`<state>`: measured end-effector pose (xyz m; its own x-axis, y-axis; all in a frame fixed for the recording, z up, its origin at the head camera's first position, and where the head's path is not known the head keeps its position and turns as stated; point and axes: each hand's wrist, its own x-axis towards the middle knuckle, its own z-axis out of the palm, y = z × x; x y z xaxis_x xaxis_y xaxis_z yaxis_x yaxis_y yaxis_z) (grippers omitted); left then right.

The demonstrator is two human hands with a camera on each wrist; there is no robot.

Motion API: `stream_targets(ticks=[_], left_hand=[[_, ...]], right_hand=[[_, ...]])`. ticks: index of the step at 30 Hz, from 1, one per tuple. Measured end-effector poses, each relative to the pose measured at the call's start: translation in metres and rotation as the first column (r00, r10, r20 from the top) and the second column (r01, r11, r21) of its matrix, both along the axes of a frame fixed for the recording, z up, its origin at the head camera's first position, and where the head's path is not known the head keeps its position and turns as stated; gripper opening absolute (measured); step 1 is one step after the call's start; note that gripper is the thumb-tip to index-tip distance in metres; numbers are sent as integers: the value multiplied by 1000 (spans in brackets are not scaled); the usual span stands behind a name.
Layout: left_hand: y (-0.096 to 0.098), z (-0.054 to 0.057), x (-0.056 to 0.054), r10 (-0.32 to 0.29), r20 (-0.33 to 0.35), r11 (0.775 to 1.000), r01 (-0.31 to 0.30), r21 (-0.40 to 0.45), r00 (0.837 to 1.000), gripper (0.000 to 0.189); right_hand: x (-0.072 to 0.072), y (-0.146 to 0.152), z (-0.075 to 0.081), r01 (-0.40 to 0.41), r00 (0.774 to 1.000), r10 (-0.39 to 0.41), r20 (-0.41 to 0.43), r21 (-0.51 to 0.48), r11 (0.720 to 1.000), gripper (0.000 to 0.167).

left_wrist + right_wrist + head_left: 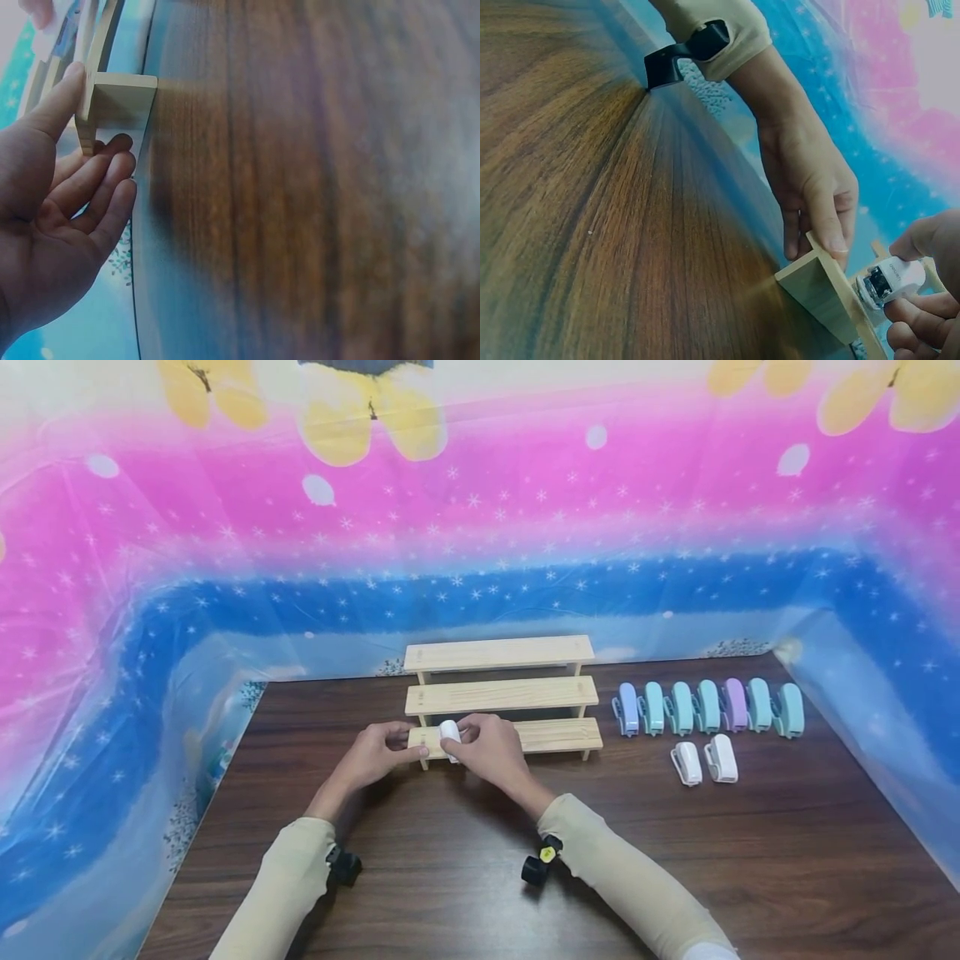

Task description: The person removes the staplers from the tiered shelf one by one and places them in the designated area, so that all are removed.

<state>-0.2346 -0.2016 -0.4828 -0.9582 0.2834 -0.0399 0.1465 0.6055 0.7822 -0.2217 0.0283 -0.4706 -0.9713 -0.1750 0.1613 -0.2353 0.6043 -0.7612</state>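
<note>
A three-step wooden display rack (555, 735) stands at the middle of the table. My left hand (372, 755) grips the left end of its lowest step, thumb (64, 101) on the near side and loosely bent fingers on the other. My right hand (491, 750) pinches a small white stapler (449, 732) between thumb and fingers, over the left part of that lowest step. In the right wrist view the stapler (895, 279) shows its metal and dark inner side, right at the board. The right hand's fingers partly hide it in the head view.
To the right of the rack, several staplers in teal, blue and purple (735, 705) stand in a row. Two white staplers (722, 758) lie in front of them. A patterned cloth (480, 527) surrounds the brown table (435, 877) at the back and sides.
</note>
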Motion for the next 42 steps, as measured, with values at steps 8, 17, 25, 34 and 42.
stream_targets(ticks=[8, 17, 25, 34, 42], left_hand=[[0, 1, 0, -3, 0, 1000, 3, -9, 1000, 56], [-1, 0, -1, -6, -1, 1000, 6, -12, 1000, 58], [-2, 1, 0, 5, 10, 1000, -4, -26, 1000, 63], [-2, 0, 0, 6, 21, 1000, -6, -25, 1000, 65], [-2, 0, 0, 5, 18, 1000, -4, -31, 1000, 65]], right_hand=[[6, 11, 7, 1, 1000, -2, -13, -36, 999, 37], [8, 25, 21, 18, 999, -21, -44, -60, 998, 34], [9, 41, 36, 33, 997, -40, -64, -106, 994, 32], [11, 66, 46, 81, 993, -89, -73, -104, 991, 32], [13, 95, 51, 138, 988, -142, -57, -80, 987, 37]])
